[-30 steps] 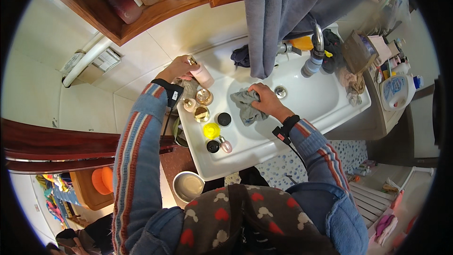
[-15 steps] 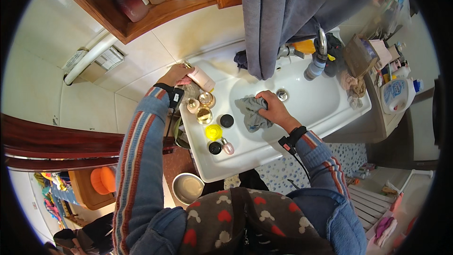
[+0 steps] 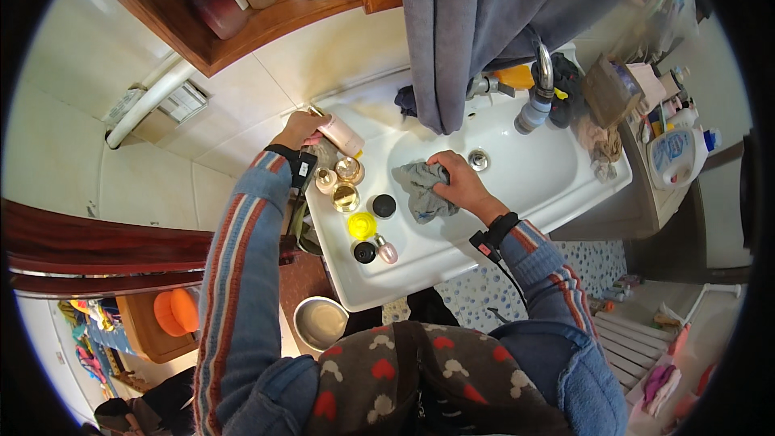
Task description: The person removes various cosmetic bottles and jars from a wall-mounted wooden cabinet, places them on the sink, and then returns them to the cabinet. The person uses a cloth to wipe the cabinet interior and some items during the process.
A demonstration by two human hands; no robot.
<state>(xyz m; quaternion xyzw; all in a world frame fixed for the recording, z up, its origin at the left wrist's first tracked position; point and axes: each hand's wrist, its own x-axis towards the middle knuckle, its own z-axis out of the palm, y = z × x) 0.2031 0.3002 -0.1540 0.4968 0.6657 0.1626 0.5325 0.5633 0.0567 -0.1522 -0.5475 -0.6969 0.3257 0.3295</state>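
At the far left corner of the white sink (image 3: 420, 284), my left hand (image 3: 299, 128) is closed around the upper end of a pale pink bottle (image 3: 342, 136), which lies tilted there. A crumpled grey cloth (image 3: 424, 200) is gripped by my right hand (image 3: 464, 186) at the left edge of the basin. Between my hands stand gold-lidded jars (image 3: 345, 197), a small pink-and-gold bottle (image 3: 326, 181), a bright yellow jar (image 3: 362, 226), two black round lids (image 3: 383, 206) and a little pink bottle (image 3: 386, 249). My left fingertips are partly hidden.
A grey towel (image 3: 448, 40) hangs over the sink's back edge beside the faucet (image 3: 544, 73). Above left is a wooden shelf (image 3: 242, 40) with several cosmetics. To the right, a counter holds a detergent bottle (image 3: 676, 157) and a box (image 3: 611, 90). A bowl (image 3: 320, 323) sits below.
The whole view has shifted slightly left. My right hand has moved a little leftward with the grey cloth. My left hand stays on the pink bottle.
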